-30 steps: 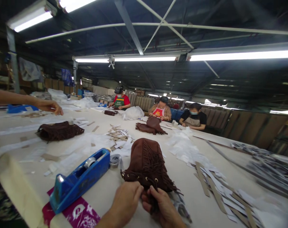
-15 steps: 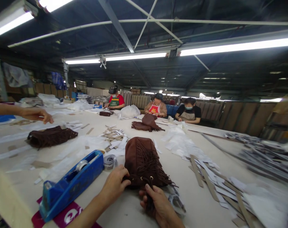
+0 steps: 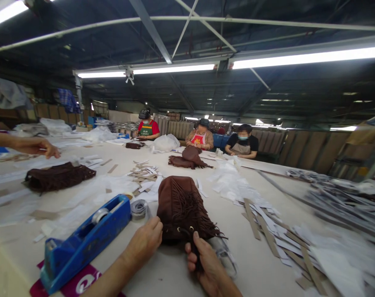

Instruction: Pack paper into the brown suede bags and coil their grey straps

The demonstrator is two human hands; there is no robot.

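Note:
A dark brown suede fringed bag (image 3: 181,206) lies on the pale work table (image 3: 82,264), its eyelets and cord gathered toward me. My right hand (image 3: 206,260) grips the cord and gathered mouth of the bag at its near end, with the thumb on top. My left hand (image 3: 144,240) sits against the bag's lower left side, its fingertips at the suede. Whether those fingers pinch the suede is hidden. A blue tape dispenser (image 3: 85,241) lies just left of my left forearm, with a small roll of tape (image 3: 138,208) beyond it.
Cardboard strips and white paper scraps (image 3: 262,227) lie to the right, and more (image 3: 142,175) lie ahead. Several similar fringed bags (image 3: 59,176) rest along the table. A co-worker's hand (image 3: 35,146) reaches in from the left. Seated people work across the table.
My left hand has moved from below the bag to its left side. The whole view has shifted slightly left and upward as my head turned.

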